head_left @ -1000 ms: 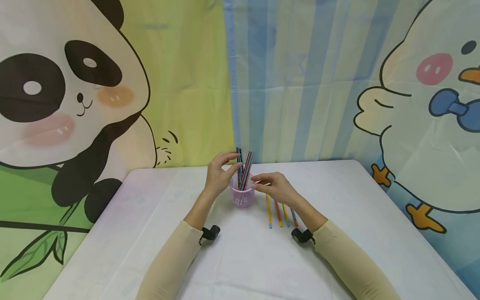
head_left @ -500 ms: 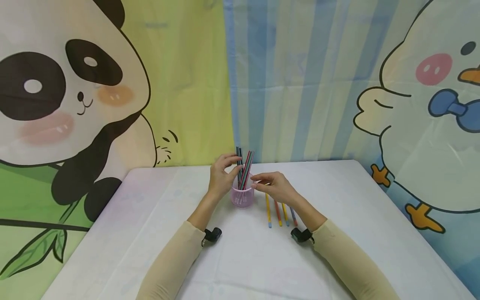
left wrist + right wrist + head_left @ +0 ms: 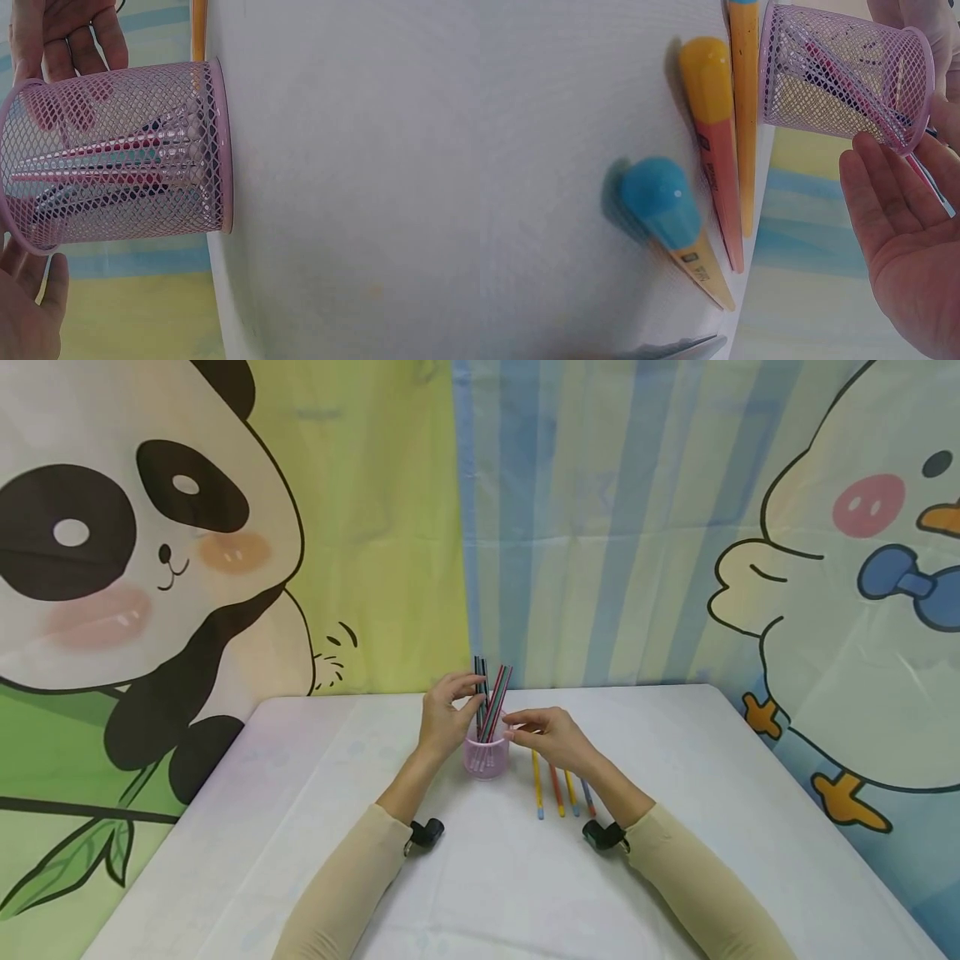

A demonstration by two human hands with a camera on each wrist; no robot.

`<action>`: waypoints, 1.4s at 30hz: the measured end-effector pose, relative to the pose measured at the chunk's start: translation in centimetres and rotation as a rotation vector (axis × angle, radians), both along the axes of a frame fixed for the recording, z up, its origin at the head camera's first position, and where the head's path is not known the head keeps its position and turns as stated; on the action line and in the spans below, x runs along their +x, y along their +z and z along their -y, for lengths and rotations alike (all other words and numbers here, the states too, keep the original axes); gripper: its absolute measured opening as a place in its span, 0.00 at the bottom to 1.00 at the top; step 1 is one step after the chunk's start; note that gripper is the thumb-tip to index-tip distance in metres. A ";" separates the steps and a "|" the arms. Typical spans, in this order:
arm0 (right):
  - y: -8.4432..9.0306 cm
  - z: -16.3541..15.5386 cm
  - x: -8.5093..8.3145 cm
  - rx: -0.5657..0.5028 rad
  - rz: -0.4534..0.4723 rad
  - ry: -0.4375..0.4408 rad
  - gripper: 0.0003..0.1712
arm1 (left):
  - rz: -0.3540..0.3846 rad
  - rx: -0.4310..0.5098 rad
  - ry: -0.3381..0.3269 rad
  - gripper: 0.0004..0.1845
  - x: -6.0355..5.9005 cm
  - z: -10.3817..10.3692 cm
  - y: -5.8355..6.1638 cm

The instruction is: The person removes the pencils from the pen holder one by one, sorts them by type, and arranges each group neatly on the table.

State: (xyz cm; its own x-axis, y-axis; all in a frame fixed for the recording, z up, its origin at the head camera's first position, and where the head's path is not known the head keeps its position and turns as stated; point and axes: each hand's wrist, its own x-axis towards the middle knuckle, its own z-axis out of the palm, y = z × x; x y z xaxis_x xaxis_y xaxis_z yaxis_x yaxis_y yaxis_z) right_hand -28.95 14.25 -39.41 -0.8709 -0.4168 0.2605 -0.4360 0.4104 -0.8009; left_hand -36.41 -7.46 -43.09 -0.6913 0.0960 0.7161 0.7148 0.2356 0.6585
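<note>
A pink mesh pen cup (image 3: 486,764) stands upright on the white table, holding several slim pencils. The red and green pencils (image 3: 497,703) lean right; dark pencils (image 3: 477,665) stand nearly straight at the left. My left hand (image 3: 446,714) has thumb and fingertips at these dark pencils, above the rim. On the cup's right side, my right hand (image 3: 555,735) pinches the rim between thumb and fingers. In the right wrist view, its fingertips (image 3: 865,142) touch the mesh near the rim. The left hand's exact contact is partly hidden.
Several thick sticks with rounded coloured ends lie side by side under the right forearm, among them a red one with a yellow end (image 3: 716,142) and one with a blue end (image 3: 664,199). A panda-and-stripe curtain (image 3: 375,527) hangs behind the table.
My left hand has shifted slightly right, nearer the dark pencils. The right hand stays at the cup's rim, and the cup and pencils look nearly unmoved.
</note>
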 end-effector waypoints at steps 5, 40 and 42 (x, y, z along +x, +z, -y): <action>-1.1 -0.4 -0.9 0.001 0.006 -0.015 0.20 | -0.012 -0.024 0.024 0.17 0.1 -0.2 0.1; -3.3 -0.8 -2.6 0.025 -0.026 -0.036 0.22 | -0.166 0.062 0.057 0.16 0.8 0.4 2.2; -3.3 -0.7 -2.6 0.029 -0.027 -0.039 0.21 | -0.183 0.074 0.071 0.16 0.8 0.3 2.5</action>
State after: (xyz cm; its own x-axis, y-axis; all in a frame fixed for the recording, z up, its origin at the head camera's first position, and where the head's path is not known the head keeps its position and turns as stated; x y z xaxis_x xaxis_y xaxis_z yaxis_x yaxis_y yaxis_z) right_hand -31.57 14.98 -42.68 -0.8796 -0.3902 0.2720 -0.4400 0.4503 -0.7769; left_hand -35.58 -7.77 -40.59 -0.5521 -0.0060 0.8338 0.8076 0.2450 0.5365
